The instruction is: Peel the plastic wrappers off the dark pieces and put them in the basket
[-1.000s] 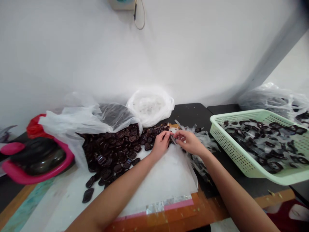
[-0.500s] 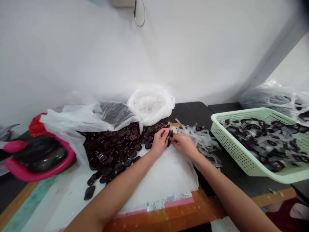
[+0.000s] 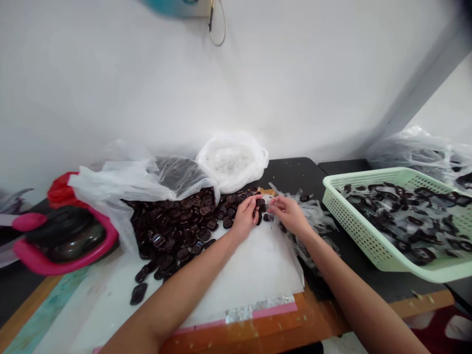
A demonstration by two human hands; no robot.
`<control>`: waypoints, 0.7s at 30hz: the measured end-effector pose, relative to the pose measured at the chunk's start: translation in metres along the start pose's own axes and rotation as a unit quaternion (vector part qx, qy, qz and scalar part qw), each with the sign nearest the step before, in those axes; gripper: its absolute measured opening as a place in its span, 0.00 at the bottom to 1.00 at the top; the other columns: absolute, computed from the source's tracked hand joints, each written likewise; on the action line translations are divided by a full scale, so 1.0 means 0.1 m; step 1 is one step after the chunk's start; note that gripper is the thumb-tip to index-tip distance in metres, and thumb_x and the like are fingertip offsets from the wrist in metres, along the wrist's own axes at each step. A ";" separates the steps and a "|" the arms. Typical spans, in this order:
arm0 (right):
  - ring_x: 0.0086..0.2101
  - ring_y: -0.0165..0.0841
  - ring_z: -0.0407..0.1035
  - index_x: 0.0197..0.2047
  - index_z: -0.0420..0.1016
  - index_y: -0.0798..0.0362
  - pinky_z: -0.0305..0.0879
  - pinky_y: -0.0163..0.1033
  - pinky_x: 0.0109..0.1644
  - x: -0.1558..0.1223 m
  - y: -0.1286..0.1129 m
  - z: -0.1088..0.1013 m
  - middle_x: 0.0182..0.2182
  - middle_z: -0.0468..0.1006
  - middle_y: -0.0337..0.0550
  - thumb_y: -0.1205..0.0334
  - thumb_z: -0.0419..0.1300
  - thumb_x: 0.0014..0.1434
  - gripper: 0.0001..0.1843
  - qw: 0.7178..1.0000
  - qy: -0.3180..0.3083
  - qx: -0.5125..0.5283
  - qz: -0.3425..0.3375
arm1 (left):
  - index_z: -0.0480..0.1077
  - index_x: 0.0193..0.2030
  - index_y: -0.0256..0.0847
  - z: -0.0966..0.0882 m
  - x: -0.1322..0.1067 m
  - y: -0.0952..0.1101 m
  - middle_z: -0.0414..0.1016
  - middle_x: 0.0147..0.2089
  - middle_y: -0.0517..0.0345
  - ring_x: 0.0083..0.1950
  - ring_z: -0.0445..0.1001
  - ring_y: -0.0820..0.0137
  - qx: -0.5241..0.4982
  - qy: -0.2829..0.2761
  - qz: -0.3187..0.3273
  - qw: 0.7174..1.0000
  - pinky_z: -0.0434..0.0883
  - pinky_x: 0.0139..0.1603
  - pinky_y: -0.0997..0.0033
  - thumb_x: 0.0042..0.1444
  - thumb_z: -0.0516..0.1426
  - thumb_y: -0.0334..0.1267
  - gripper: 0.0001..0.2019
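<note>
My left hand (image 3: 245, 218) rests at the right edge of a heap of dark brown flat pieces (image 3: 177, 223), its fingers curled on one dark piece (image 3: 260, 202). My right hand (image 3: 289, 212) sits just to the right of it, fingers pinched on a small clear plastic sleeve (image 3: 272, 204). The two hands nearly touch above a white sheet (image 3: 254, 270). A pile of clear plastic sleeves (image 3: 313, 211) lies under and beyond my right hand.
A pale green basket (image 3: 354, 226) at right holds bagged dark pieces. A clear bag (image 3: 143, 179) spills the heap; a white bag (image 3: 232, 162) sits behind. A pink-rimmed container (image 3: 62, 246) stands at left. Another plastic bag (image 3: 424, 152) lies far right.
The hands stayed together at the heap's edge. My right hand shifted slightly right and up with a clear sleeve, and the left now holds a dark piece beside it.
</note>
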State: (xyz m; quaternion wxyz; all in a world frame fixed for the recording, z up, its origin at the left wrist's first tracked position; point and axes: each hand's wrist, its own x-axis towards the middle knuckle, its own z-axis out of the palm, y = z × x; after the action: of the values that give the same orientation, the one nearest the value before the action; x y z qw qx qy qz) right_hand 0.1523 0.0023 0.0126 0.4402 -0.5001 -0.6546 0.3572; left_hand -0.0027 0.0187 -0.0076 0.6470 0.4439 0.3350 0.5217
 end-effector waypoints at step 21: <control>0.12 0.25 0.58 0.32 0.68 0.53 0.51 0.30 0.15 -0.05 -0.19 -0.04 0.15 0.70 0.36 0.48 0.59 0.55 0.15 0.990 -0.035 0.117 0.069 | 0.68 0.40 0.36 0.00 0.00 0.02 0.61 0.21 0.68 0.11 0.50 0.85 -0.007 -0.015 -0.020 1.000 0.45 0.12 0.80 0.53 0.57 0.52 0.19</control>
State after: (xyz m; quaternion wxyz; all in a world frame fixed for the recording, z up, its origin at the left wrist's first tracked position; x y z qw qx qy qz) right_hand 0.1503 -0.0076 0.0305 0.4468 -0.4764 -0.5868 0.4785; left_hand -0.0035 0.0186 -0.0061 0.6658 0.4402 0.3300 0.5040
